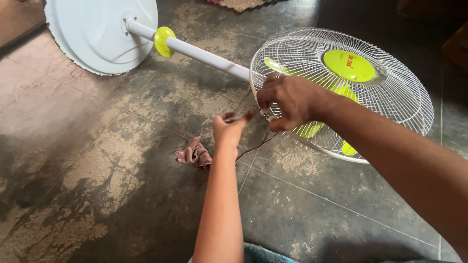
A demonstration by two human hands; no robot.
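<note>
We find the pedestal fan (pixel 312 73) lying on the floor (pixel 97 185), our right hand (pixel 287 100) clenched on the wire guard's rim (pixel 261 92) and left hand (pixel 229 127) pinching beside it — rim fastening in hand, we judge; next calls for a steady grip.

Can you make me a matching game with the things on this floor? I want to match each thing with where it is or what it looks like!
Things:
1. white wire fan guard
2. crumpled pinkish-brown cloth
3. round white fan base
4. yellow-green ring on the white pole

Clues:
A. lies on the floor beside the left hand
B. far end, top left
C. gripped at its rim by the right hand
D. next to the base

Pairs: 1-C, 2-A, 3-B, 4-D
</note>
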